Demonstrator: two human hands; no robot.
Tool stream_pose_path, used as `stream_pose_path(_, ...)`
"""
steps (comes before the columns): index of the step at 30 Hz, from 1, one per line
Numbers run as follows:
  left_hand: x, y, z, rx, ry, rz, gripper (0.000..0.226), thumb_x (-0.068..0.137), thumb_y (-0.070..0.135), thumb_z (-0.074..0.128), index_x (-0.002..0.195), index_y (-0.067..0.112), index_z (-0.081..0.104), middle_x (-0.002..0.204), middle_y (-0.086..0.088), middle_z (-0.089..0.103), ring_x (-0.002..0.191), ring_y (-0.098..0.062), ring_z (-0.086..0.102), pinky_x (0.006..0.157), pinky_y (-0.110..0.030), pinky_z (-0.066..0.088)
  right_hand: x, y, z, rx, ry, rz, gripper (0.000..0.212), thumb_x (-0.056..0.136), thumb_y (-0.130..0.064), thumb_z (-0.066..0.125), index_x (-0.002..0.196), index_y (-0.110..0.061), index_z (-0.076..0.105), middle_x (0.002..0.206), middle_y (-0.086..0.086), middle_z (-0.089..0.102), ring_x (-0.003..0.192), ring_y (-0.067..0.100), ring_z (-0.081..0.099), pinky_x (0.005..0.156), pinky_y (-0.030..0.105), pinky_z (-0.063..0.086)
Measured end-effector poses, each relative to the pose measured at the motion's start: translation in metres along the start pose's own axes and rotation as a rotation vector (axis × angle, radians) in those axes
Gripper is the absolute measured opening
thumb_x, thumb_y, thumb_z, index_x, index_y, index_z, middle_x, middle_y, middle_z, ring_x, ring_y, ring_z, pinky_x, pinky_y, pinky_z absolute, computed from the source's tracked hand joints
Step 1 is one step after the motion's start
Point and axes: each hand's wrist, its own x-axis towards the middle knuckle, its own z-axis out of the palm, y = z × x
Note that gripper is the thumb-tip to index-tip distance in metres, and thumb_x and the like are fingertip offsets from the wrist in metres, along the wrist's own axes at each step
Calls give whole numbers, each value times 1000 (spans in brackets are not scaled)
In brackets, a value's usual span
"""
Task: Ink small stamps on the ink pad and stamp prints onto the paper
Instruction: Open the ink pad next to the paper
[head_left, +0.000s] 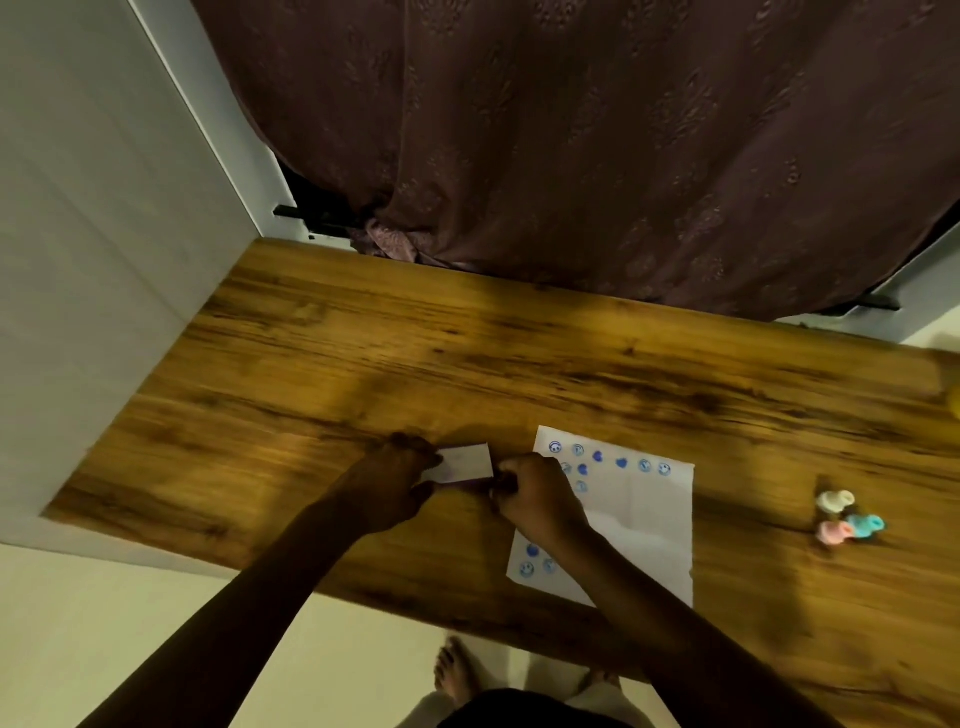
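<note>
The ink pad (467, 462), a small flat case with a pale raised lid, sits on the wooden table (363, 353) between my hands. My left hand (400, 483) grips its left side. My right hand (535, 493) is closed at its right edge; whether a stamp is inside the fingers is hidden. The white paper (639, 525) lies right of the pad, partly under my right wrist, with several blue prints along its top and a few at its lower left. Three small stamps (844, 517), cream, pink and teal, lie in a cluster further right.
A dark maroon curtain (597, 156) hangs behind the table's far edge. A white wall panel (104, 260) borders the left side. My bare feet (457, 670) stand on the pale floor below the near edge. A yellow object (955, 400) peeks in at the right.
</note>
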Motion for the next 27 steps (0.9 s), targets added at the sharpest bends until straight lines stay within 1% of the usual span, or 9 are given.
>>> stream_pose_path(5,9,-1,-13,-6,-48,32,46,93,30,71,135,11,66,139,-12,64,130,-30,57,107,-38,46,2,-3,1,52,4,17,19,98,-31,67,111,-21,77,109,1,79,102,18,73,95,32,57)
stream_pose_path(10,10,0,-16,-22,-46,37,48,90,34,76,131,11,68,135,-11,66,125,-29,60,104,-41,49,2,0,2,123,-12,30,22,93,-35,73,113,-24,76,110,-3,78,102,14,73,82,18,53)
stream_pose_path(14,8,-2,-15,-10,-26,79,44,88,28,78,126,8,72,129,-16,69,120,-34,64,100,-41,51,2,1,2,160,-14,17,26,92,-40,74,112,-23,77,107,-2,79,98,14,74,92,37,61)
stream_pose_path(16,7,3,-20,18,-32,134,39,85,23,82,120,6,75,121,-20,72,112,-38,69,93,-42,57,2,0,2,138,-7,21,27,93,-40,74,113,-22,77,109,-1,79,100,16,74,94,39,60)
stream_pose_path(18,8,4,-21,47,-50,177,37,74,15,91,107,2,79,106,-22,77,96,-40,75,78,-43,63,2,0,2,113,-1,25,28,93,-38,75,115,-22,76,114,0,78,106,18,72,98,38,58)
stream_pose_path(19,8,4,-22,35,-59,176,38,74,14,91,108,2,79,106,-23,77,97,-40,75,79,-43,63,2,0,2,109,3,27,28,93,-38,75,116,-22,76,115,0,78,108,18,72,99,37,57)
stream_pose_path(22,12,0,-22,18,-51,119,43,94,27,72,132,7,68,134,-16,66,125,-32,62,102,-38,50,1,0,2,103,16,41,24,94,-35,73,113,-20,74,113,1,77,108,19,72,100,37,57)
stream_pose_path(24,14,-3,-22,-2,-95,70,45,98,33,66,138,12,63,140,-9,63,130,-25,57,106,-35,46,1,0,3,91,18,40,22,97,-33,71,113,-18,73,114,2,77,108,19,71,99,38,58)
stream_pose_path(27,17,-6,-25,-3,-112,66,44,100,32,63,140,15,62,142,-6,63,132,-23,56,107,-32,43,1,-1,3,101,27,39,25,97,-34,70,116,-19,73,117,2,76,111,19,70,101,34,56)
